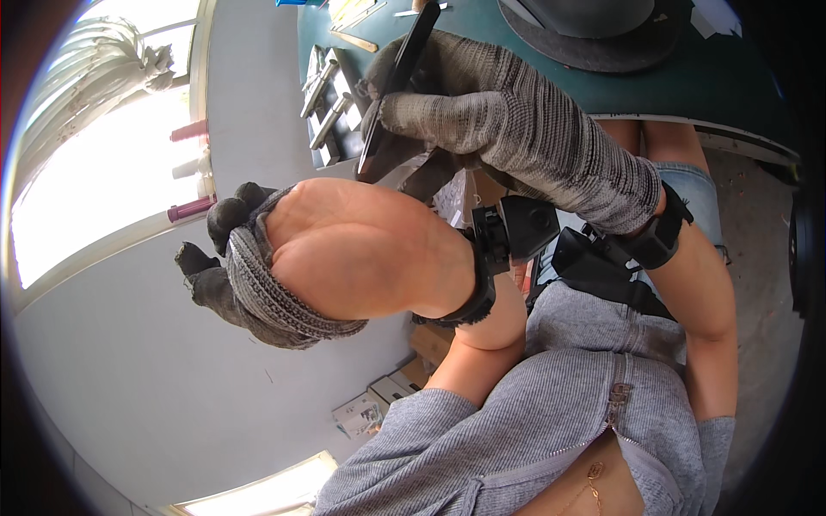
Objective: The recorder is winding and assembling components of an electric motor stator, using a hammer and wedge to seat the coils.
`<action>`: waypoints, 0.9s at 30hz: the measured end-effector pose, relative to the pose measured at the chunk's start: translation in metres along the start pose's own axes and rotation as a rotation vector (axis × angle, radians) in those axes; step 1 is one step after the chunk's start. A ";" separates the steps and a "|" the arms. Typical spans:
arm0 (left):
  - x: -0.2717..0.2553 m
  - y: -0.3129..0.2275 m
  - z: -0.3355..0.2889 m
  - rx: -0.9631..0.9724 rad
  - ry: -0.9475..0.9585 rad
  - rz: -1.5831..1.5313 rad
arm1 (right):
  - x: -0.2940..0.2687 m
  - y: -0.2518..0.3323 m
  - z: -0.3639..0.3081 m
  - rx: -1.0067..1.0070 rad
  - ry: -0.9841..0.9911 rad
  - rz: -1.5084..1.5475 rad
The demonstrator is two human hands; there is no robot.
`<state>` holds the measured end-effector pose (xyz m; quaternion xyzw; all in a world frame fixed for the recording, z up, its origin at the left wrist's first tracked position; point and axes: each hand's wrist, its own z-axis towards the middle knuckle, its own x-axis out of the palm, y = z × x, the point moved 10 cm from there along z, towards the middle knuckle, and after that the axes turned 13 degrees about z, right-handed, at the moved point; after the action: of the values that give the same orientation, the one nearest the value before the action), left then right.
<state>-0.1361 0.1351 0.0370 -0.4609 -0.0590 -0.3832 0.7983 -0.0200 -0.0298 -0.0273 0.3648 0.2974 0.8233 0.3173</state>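
A slim black pair of tweezers [403,82] is pinched in my right hand [482,107], which wears a grey knit glove with darkened fingers. Its pointed end reaches down to the edge of my bare left palm; I cannot tell whether it touches the skin. My left hand [344,249] is turned palm up with the fingers apart and nothing in them. The grey glove [275,297] on that hand is rolled back toward the fingers, baring the palm and heel. Black straps with black devices [520,228] sit around both wrists.
A dark green table [465,26] at the top bears a dark grey brimmed hat [585,34], metal cylinders on a block [331,125] and a wooden stick [354,39]. Thread spools [191,209] stand on the windowsill at left. Cardboard boxes [430,344] lie below.
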 end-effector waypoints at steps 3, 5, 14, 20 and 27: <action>0.001 -0.001 0.001 -0.006 -0.033 -0.009 | 0.000 0.006 -0.001 -0.044 0.004 -0.105; 0.000 0.000 -0.001 -0.014 -0.060 -0.018 | 0.002 -0.004 -0.002 0.136 0.019 0.322; -0.004 0.002 -0.015 -0.046 -0.269 -0.031 | -0.004 0.005 -0.004 0.165 -0.013 0.456; -0.016 0.000 0.004 0.013 -0.087 -0.101 | 0.006 0.001 -0.011 0.488 -0.124 0.641; -0.001 -0.001 0.008 0.061 0.175 -0.105 | 0.004 -0.028 -0.014 0.468 -0.017 0.572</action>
<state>-0.1359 0.1413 0.0418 -0.3975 -0.0246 -0.4612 0.7929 -0.0248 -0.0129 -0.0538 0.5028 0.3609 0.7853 -0.0149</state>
